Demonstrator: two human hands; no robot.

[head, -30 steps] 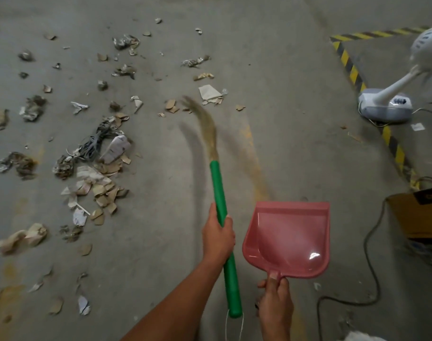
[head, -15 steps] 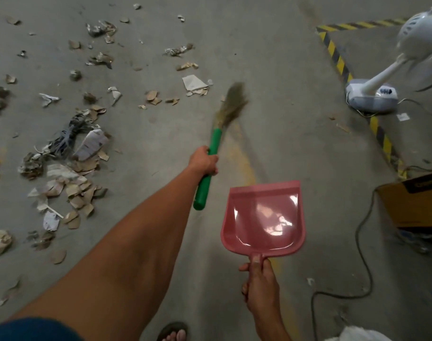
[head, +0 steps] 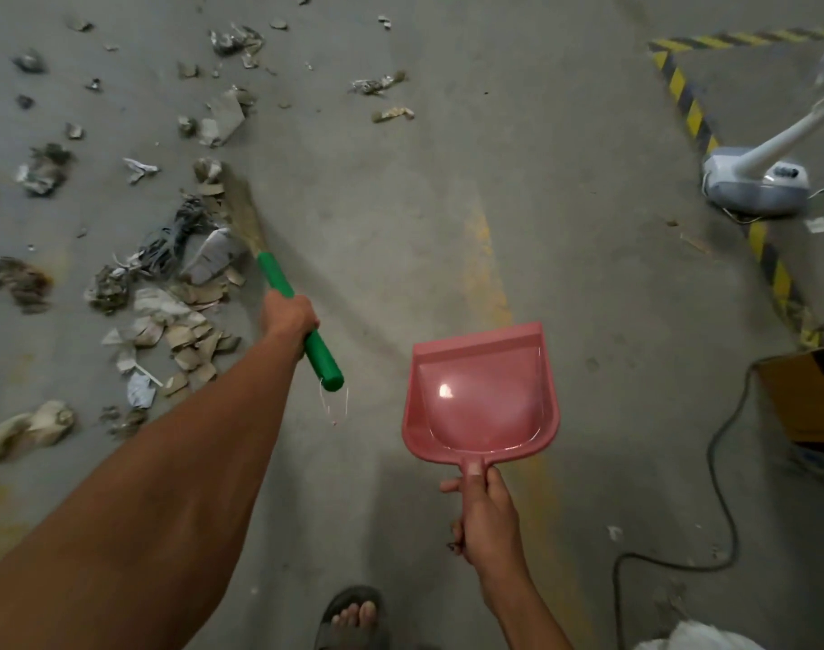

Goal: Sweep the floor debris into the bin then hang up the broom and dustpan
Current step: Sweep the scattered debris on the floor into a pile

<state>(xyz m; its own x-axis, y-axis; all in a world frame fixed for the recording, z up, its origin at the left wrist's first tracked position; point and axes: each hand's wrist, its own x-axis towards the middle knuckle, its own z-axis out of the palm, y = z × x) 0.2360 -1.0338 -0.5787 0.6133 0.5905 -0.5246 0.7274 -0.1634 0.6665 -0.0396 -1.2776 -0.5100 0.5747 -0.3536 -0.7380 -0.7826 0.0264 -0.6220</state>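
Observation:
My left hand [head: 289, 316] grips the green handle of the broom [head: 302, 321]. Its straw bristles [head: 243, 206] reach up and left into the edge of a heap of paper and cardboard scraps [head: 166, 302] on the concrete floor. More debris [head: 222, 119] lies scattered across the upper left. My right hand [head: 483, 509] holds the pink dustpan [head: 480, 396] by its short handle, the empty pan held above the floor and pointing away from me. A thin loop of string [head: 335, 405] hangs from the broom's handle end.
A white fan's base [head: 754, 187] stands at the right beside yellow-black hazard tape [head: 691, 110]. A cardboard box [head: 808, 391] sits at the right edge, with a black cable [head: 724, 485] snaking over the floor. My sandalled foot [head: 354, 616] shows at the bottom.
The broom has swung left, its bristles going from the middle of the floor into the scrap heap, pushing scraps along. The dustpan stays held in my right hand.

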